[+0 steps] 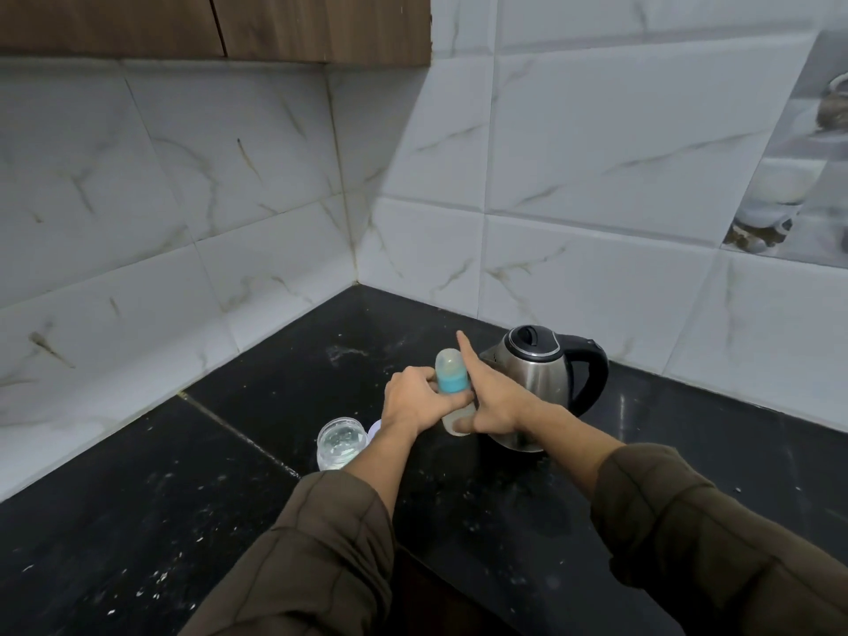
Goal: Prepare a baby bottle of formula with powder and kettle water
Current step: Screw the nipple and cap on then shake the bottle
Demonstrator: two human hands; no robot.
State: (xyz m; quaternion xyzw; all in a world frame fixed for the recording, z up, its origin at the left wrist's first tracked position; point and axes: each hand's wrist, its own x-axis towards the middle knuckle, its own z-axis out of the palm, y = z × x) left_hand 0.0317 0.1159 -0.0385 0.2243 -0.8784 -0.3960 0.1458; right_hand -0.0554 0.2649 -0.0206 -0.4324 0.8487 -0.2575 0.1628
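A baby bottle [452, 376] with a clear cap and a blue collar stands upright on the black counter [206, 511]. My left hand [413, 401] grips its body from the left, fingers curled round it. My right hand [493, 399] lies against the bottle's right side, thumb across the lower body and index finger pointing straight up past the cap. A steel kettle [543, 383] with a black lid and handle stands just behind and right of the bottle. A clear open jar [342, 442] sits left of my left wrist.
A small white lid [375, 428] peeks out between the jar and my left wrist. White tiled walls meet in a corner behind the counter. Wooden cabinets [215, 25] hang above. White specks dot the counter near its front edge.
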